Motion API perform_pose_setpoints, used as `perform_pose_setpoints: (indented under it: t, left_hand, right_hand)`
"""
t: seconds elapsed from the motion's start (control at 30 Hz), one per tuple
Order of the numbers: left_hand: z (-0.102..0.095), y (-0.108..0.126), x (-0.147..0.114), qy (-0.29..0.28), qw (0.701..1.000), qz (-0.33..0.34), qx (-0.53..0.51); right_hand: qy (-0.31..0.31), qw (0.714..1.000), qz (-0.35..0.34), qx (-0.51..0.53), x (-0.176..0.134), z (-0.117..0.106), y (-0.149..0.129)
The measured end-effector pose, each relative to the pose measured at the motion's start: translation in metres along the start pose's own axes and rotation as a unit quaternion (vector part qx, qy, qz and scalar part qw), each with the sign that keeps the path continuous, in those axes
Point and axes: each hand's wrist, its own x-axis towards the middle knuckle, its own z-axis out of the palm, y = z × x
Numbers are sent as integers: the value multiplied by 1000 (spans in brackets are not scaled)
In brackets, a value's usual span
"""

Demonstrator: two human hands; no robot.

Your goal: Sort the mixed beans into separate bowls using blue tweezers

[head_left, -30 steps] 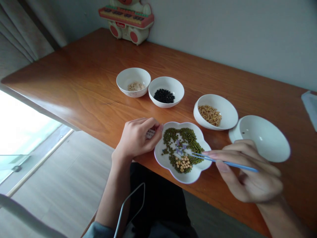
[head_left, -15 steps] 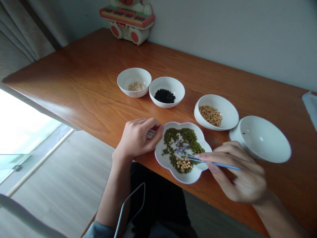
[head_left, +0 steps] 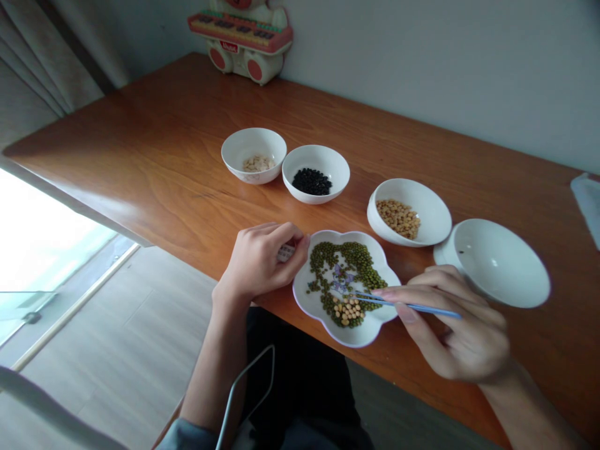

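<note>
The right hand (head_left: 462, 331) has shifted left, grip holding blue tweezers (head_left: 429, 308) across the plate rim (head_left: 360, 340), left hand's (head_left: 260, 259) grip unclear.

I see the right hand (head_left: 462, 328) holding blue tweezers (head_left: 422, 307) over a scalloped dish (head_left: 359, 337) of green beans (head_left: 359, 257) and tan beans (head_left: 347, 312), the left hand (head_left: 262, 259) at its rim.

There are four bowls (head_left: 336, 165), one dish (head_left: 360, 335), one pair of tweezers (head_left: 429, 307), one toy (head_left: 240, 39).
</note>
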Motion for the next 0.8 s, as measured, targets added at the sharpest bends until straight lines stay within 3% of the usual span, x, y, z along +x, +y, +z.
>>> perform_pose_setpoints:
  t: [0.8]
  left_hand:
    - [0,0,-1,0,1000,0,-1]
  right_hand:
    - [7,1000,14,-5,-2,-1,2]
